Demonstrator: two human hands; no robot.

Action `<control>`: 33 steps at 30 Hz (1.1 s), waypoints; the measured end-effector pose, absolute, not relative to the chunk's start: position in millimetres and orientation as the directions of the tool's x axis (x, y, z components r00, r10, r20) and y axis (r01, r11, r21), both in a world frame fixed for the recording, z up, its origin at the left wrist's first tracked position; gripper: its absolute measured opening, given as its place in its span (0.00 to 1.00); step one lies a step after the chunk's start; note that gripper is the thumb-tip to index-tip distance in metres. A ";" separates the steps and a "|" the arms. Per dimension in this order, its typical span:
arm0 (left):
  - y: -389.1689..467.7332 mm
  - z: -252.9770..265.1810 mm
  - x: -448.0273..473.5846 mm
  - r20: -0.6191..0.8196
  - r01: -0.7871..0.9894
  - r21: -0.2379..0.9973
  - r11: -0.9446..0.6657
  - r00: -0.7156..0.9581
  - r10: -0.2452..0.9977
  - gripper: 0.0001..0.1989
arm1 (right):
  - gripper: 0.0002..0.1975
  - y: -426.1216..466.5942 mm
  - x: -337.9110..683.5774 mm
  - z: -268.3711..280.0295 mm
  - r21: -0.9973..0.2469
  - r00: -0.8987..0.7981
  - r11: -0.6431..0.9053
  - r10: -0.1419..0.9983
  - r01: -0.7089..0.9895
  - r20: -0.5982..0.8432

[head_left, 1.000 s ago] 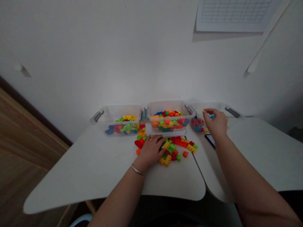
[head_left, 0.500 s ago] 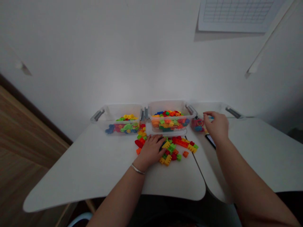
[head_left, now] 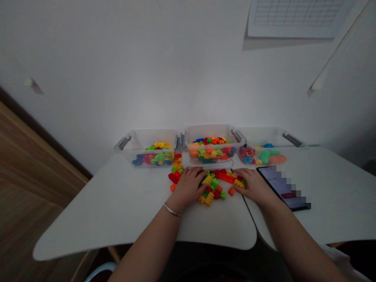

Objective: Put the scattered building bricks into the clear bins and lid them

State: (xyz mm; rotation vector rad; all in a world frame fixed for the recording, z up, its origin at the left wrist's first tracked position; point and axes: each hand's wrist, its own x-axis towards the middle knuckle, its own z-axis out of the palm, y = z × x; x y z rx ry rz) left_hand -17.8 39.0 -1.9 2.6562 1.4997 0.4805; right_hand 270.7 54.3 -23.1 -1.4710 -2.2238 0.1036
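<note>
Clear plastic bins, three in a row, stand behind one heap of toy building blocks on the white counter. The left hand covers blocks, its grip impossible to tell; the right hand spreads fingers wide around the heap's end. One smartphone's text is illegible.

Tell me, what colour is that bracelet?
Silver; the bracelet shows best in the head view.

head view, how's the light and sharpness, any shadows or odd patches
Head view: dim overall, with a paler patch on the wall; a soft shadow under the gridded sheet, also in the head view; same head view, bricks slightly soft, blocky pixels hiding the right side of the phone.
</note>
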 end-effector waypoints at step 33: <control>40.5 -1.2 -17.1 0.236 0.819 0.214 -0.532 0.486 0.842 0.24 | 0.21 66.6 273.6 -37.3 -0.612 -0.130 0.317 0.935 0.725 0.330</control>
